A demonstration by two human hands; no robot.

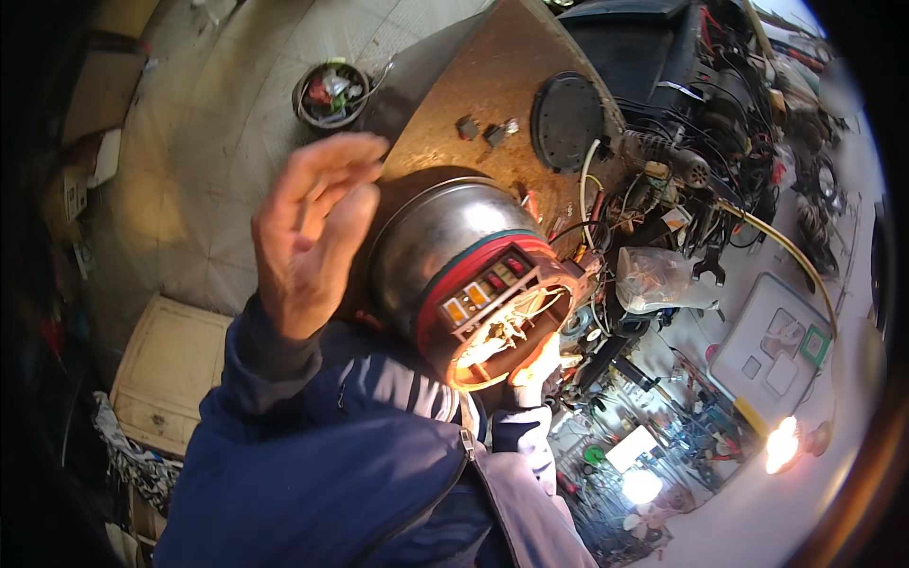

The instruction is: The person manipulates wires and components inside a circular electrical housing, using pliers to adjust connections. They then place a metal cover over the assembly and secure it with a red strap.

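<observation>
My left grip is spread wide and empty, fingers loosely curved in the air beside the metal canister; my right grip meets the canister's open rim, but glare hides how tightly its fingers close, so I cannot tell. The canister lies tilted before the chest, at the near end of the brown counter, its open end turned my way; what bears its weight is hidden. I judge it stiff and fairly heavy, its polished shell slippery, so I'd favour the red collar or firm rim and spare the row of switches and the exposed wires, which look fragile. Farther out, a round black lid lies on the counter, and a bucket of scraps stands on the floor.
</observation>
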